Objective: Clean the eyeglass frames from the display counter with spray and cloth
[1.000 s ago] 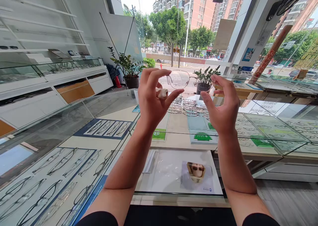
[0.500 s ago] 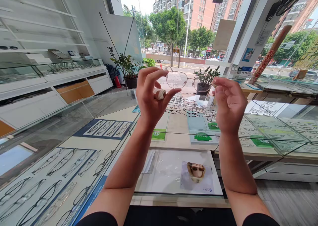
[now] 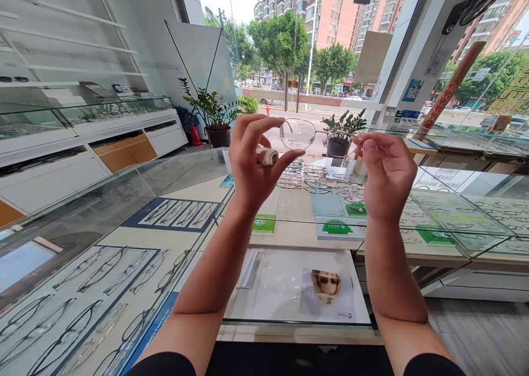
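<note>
A thin-rimmed pair of eyeglasses (image 3: 298, 134) is held up at about eye height against the window, its lenses facing me. At its left lens rim, my left hand (image 3: 257, 164) grips with thumb below and forefinger above. A small rolled whitish cloth (image 3: 267, 156) is tucked in that same palm, under the curled fingers. My right hand (image 3: 387, 172) pinches the right end of the eyeglasses between thumb and forefinger. The right lens is hard to make out against the potted plant behind it.
A glass display counter (image 3: 289, 220) with rows of eyeglasses stands below my hands. More frames lie on trays in the case (image 3: 124, 238) at the left. A photo leaflet (image 3: 327, 296) lies on the lower shelf. Potted plants (image 3: 212, 114) stand near the window.
Both hands and the eyeglasses have shifted slightly right. The eyeglasses have tilted a little, their right end now lower. The hold stays the same.
</note>
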Demonstrator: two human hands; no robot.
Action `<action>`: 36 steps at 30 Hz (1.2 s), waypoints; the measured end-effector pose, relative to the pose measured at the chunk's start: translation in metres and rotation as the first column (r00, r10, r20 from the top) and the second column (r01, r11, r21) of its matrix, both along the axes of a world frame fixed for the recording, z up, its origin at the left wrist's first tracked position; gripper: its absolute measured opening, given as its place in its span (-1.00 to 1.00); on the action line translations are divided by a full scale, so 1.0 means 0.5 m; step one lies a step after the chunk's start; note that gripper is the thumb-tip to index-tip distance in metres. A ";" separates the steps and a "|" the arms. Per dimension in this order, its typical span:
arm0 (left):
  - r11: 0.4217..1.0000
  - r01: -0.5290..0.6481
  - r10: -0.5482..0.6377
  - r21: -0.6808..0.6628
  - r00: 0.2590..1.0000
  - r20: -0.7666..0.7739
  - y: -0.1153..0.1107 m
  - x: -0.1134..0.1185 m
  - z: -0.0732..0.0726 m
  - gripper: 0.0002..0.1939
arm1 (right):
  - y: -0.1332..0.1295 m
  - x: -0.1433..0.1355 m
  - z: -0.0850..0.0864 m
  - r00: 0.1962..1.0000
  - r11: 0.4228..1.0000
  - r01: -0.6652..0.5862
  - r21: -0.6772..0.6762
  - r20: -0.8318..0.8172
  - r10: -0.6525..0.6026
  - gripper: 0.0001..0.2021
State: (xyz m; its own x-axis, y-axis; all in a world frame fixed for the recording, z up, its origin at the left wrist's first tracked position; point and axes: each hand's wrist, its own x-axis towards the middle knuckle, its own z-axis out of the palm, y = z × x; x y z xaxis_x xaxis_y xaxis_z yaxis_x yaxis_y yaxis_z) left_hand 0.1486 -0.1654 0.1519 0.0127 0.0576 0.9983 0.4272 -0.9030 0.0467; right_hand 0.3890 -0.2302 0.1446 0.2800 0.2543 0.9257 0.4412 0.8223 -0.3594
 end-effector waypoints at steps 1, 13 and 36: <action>1.000 -0.011 0.010 -0.003 1.000 -0.005 -0.001 0.000 0.001 -0.26 | 0.002 0.001 -0.001 1.000 1.000 0.001 0.006 0.005 -0.001 -0.76; 0.999 -0.027 0.027 0.027 0.999 -0.023 -0.020 0.000 0.013 -0.32 | 0.015 0.015 -0.011 0.995 0.996 0.070 0.046 0.063 -0.073 -0.78; 0.984 0.058 -0.071 -0.167 0.995 -0.073 -0.020 0.003 0.004 -0.35 | -0.014 -0.004 -0.002 0.975 0.984 0.158 0.080 0.147 -0.168 -0.72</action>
